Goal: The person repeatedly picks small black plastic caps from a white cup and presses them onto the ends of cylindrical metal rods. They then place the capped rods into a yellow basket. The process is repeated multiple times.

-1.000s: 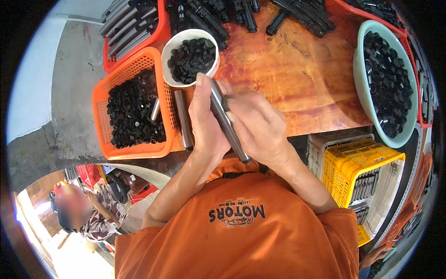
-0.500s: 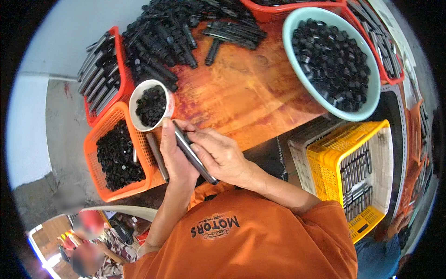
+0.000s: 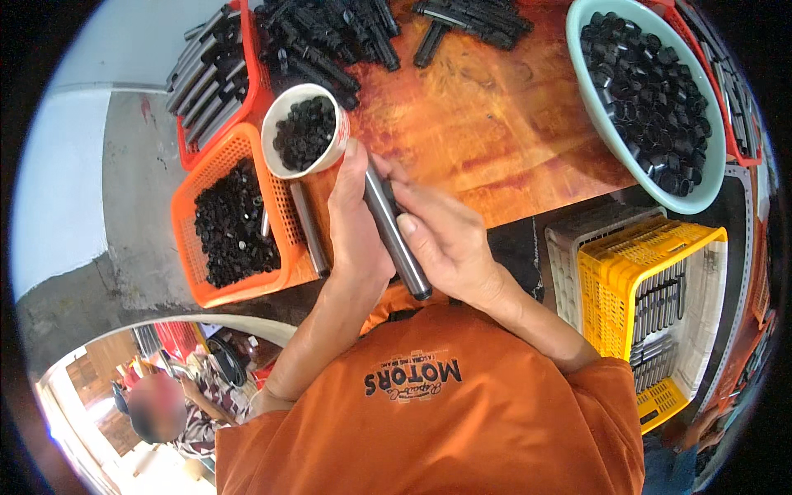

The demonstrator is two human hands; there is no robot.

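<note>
Tube (image 3: 396, 239) | between left hand (image 3: 359, 235) and right fingers (image 3: 426, 205) | lower end free

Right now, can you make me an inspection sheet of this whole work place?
Surface: glossy orange-brown tabletop, streaked darker.
Work things: slim grey tube with black end, held; slim dark-grey tube lying beside orange lattice basket of small black parts; round white tub of black pieces.
Clutter: heap of black ridged tubes, far side; round pale-turquoise basin of black rings.
Hands: left hand and right hand, both holding the grey tube.
Cables: nothing certain; a dark loop, lower-left background, is too small to tell.
Surroundings: yellow plastic crate with rows of tubes, right; a person, lower-left background.
</note>
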